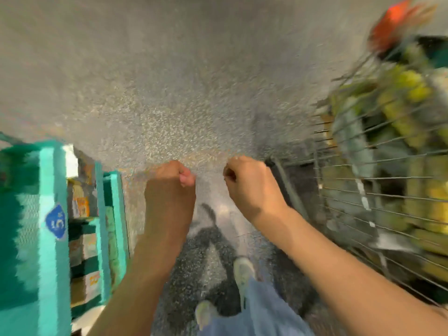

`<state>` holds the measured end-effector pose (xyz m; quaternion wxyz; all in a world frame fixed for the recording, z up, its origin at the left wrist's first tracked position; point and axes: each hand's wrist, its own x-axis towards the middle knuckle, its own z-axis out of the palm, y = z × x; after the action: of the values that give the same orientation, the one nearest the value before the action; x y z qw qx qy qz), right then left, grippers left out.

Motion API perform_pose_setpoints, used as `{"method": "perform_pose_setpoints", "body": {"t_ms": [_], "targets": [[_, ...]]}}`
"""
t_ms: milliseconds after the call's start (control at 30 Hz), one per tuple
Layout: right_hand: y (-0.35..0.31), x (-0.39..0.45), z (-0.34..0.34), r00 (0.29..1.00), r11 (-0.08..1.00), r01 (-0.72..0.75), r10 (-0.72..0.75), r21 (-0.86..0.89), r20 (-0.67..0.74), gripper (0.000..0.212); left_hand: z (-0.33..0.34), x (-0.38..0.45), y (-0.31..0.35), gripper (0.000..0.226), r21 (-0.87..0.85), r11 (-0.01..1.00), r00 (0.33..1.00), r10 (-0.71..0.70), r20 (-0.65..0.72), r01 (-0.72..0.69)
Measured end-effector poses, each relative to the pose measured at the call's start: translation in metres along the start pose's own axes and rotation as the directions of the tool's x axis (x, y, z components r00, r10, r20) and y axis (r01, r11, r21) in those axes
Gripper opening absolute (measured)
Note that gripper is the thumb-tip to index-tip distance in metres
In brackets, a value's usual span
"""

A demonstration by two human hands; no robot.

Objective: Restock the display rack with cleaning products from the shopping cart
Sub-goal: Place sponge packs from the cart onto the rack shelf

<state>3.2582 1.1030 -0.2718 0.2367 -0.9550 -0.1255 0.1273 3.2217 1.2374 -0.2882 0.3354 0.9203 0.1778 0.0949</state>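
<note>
The floor is grey, speckled stone [169, 81], and the whole picture is smeared, so small things are hard to make out. On the person's left stands the tall teal display rack [52, 214] with a blue sticker on its post, and blurry boxes sit on its shelves, so this is where the goods should go. On the right is the silver wire shopping cart [363, 190], piled with yellow and green cleaning product packs [407, 93] and something red on top that is too blurred to name. The packs are in the cart, well apart from the rack, so I think a lot of restocking is left to do. The left hand [171, 187] is out in front with its fingers curled into a loose fist, and it holds nothing I can see. The right hand [249, 183] is curled the same way, near the dark cart handle [286, 185] but not plainly touching it, and it looks empty too. Both hands hang between rack and cart, maybe because the person is turning to the cart for more. Two pale shoes [242, 270] and light blue trousers show below.
</note>
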Motion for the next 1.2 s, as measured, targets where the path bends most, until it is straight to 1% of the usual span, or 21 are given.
{"method": "perform_pose_setpoints", "body": {"t_ms": [33, 67, 133, 167, 233, 267, 333, 400, 433, 500, 633, 733, 800, 833, 867, 933, 967, 1067, 1100, 1167, 1200], "targets": [[-0.004, -0.014, -0.028, 0.999, 1.000, -0.022, 0.023, 0.021, -0.032, 0.012, -0.012, 0.000, 0.027, 0.012, -0.013, 0.997, 0.997, 0.073, 0.013, -0.072], [-0.008, -0.025, -0.054, 0.997, 0.999, -0.038, 0.040, 0.032, -0.059, 0.012, -0.025, 0.001, 0.054, 0.012, -0.036, 0.994, 0.993, 0.106, 0.048, -0.104], [-0.012, -0.048, -0.105, 0.989, 0.994, -0.105, 0.107, 0.025, -0.103, 0.014, -0.047, 0.006, 0.104, 0.012, -0.074, 0.990, 0.981, 0.128, 0.143, -0.118], [-0.012, -0.059, -0.128, 0.978, 0.988, -0.151, 0.155, 0.034, -0.138, 0.015, -0.054, 0.009, 0.128, 0.012, -0.089, 0.983, 0.975, 0.169, 0.144, -0.158], [-0.006, -0.080, -0.168, 0.940, 0.971, -0.225, 0.238, 0.080, -0.245, 0.013, -0.060, 0.012, 0.175, 0.013, -0.135, 0.954, 0.954, 0.281, 0.108, -0.266], [-0.002, -0.089, -0.185, 0.913, 0.963, -0.250, 0.269, 0.101, -0.306, 0.011, -0.059, 0.013, 0.197, 0.013, -0.163, 0.941, 0.942, 0.317, 0.111, -0.297], [0.004, -0.104, -0.212, 0.872, 0.946, -0.294, 0.324, 0.138, -0.367, 0.011, -0.055, 0.011, 0.239, 0.015, -0.175, 0.930, 0.914, 0.354, 0.198, -0.322], [0.011, -0.116, -0.234, 0.850, 0.928, -0.336, 0.371, 0.158, -0.373, 0.014, -0.049, 0.008, 0.272, 0.015, -0.161, 0.932, 0.883, 0.360, 0.300, -0.325], [0.015, -0.121, -0.243, 0.836, 0.918, -0.358, 0.396, 0.169, -0.380, 0.015, -0.047, 0.008, 0.287, 0.015, -0.155, 0.927, 0.869, 0.374, 0.324, -0.341], [0.025, -0.131, -0.262, 0.801, 0.889, -0.405, 0.458, 0.215, -0.384, 0.015, -0.046, 0.009, 0.313, 0.016, -0.161, 0.911, 0.853, 0.411, 0.322, -0.379], [0.049, -0.143, -0.297, 0.724, 0.829, -0.450, 0.556, 0.331, -0.408, 0.013, -0.044, 0.020, 0.362, 0.012, -0.187, 0.876, 0.822, 0.482, 0.303, -0.445], [0.064, -0.140, -0.319, 0.688, 0.788, -0.461, 0.608, 0.408, -0.396, 0.017, -0.039, 0.032, 0.394, 0.015, -0.203, 0.861, 0.801, 0.508, 0.317, -0.466], [0.075, -0.131, -0.327, 0.644, 0.751, -0.452, 0.648, 0.482, -0.406, 0.017, -0.029, 0.041, 0.406, 0.014, -0.196, 0.860, 0.796, 0.511, 0.323, -0.472], [0.080, -0.124, -0.327, 0.612, 0.708, -0.430, 0.685, 0.561, -0.395, 0.017, -0.023, 0.045, 0.411, 0.011, -0.195, 0.860, 0.793, 0.510, 0.333, -0.471], [0.085, -0.116, -0.326, 0.586, 0.630, -0.389, 0.732, 0.673, -0.347, 0.016, -0.017, 0.050, 0.414, 0.008, -0.195, 0.860, 0.788, 0.510, 0.345, -0.471], [0.092, -0.094, -0.319, 0.555, 0.389, -0.299, 0.813, 0.871, -0.173, 0.018, -0.002, 0.061, 0.419, 0.006, -0.179, 0.853, 0.767, 0.520, 0.376, -0.490], [0.097, -0.081, -0.311, 0.550, 0.303, -0.284, 0.829, 0.910, -0.105, 0.021, 0.005, 0.069, 0.421, 0.011, -0.153, 0.846, 0.756, 0.526, 0.388, -0.510], [0.116, -0.041, -0.285, 0.554, 0.284, -0.374, 0.832, 0.883, -0.033, 0.020, 0.026, 0.104, 0.430, 0.028, -0.070, 0.820, 0.728, 0.541, 0.421, -0.568], [0.122, -0.029, -0.281, 0.544, 0.259, -0.374, 0.839, 0.890, -0.015, 0.018, 0.034, 0.117, 0.434, 0.033, -0.046, 0.810, 0.715, 0.541, 0.442, -0.584], [0.136, -0.009, -0.276, 0.496, 0.168, -0.353, 0.868, 0.921, 0.032, 0.019, 0.055, 0.142, 0.441, 0.047, 0.008, 0.791, 0.688, 0.527, 0.499, -0.611], [0.141, -0.001, -0.278, 0.449, 0.105, -0.348, 0.891, 0.932, 0.068, 0.020, 0.066, 0.152, 0.445, 0.054, 0.029, 0.785, 0.673, 0.511, 0.534, -0.619]]}}
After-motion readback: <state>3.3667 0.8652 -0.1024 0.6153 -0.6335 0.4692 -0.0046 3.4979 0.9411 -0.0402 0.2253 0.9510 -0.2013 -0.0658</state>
